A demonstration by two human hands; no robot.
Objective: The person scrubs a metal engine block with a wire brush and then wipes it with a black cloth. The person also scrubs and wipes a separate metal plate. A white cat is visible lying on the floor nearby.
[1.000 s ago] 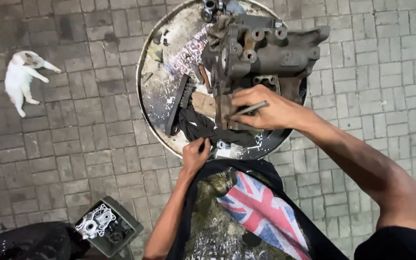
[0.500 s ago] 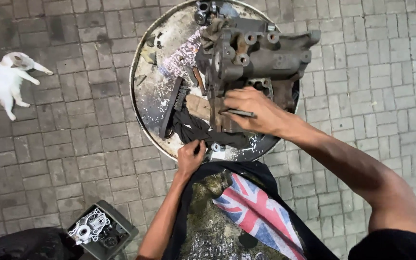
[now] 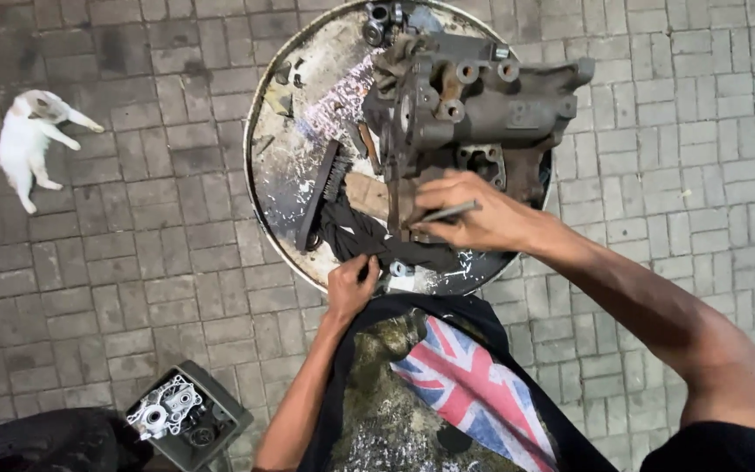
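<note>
Grey cast metal, grimy and oil-stained, made up the machine housing [image 3: 473, 105] that stood on the round drum top [image 3: 281, 183]. At its lower edge the right hand [image 3: 473, 214] was clenched around a thin metal rod [image 3: 452, 211], whose tip pointed left at the housing. The left hand [image 3: 351, 284] gripped the near end of a black rag [image 3: 368, 238] lying across the drum top. A dark brush [image 3: 323, 194] lay just left of the rag. On the paved floor [image 3: 132, 262], well apart, sprawled a white cat [image 3: 29, 144].
</note>
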